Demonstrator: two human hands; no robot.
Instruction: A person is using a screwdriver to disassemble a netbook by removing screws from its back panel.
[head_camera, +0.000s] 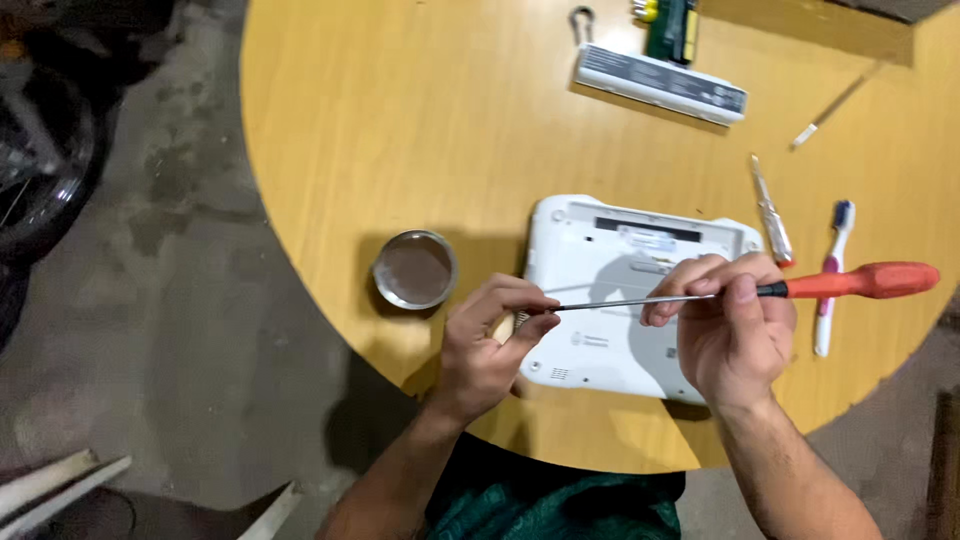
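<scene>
Over the white laptop (620, 300), both hands' grips (left (490, 345), right (735, 325)) clasp a long red-handled screwdriver (760, 291)

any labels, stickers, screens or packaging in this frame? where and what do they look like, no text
White laptop lies underside up on the round wooden table: a pale rectangular sticker beside a black strip near its far edge.
Long white battery pack at the table's far side: a dark grey rectangular label along its top face.
No screens or packaging in view.
</scene>
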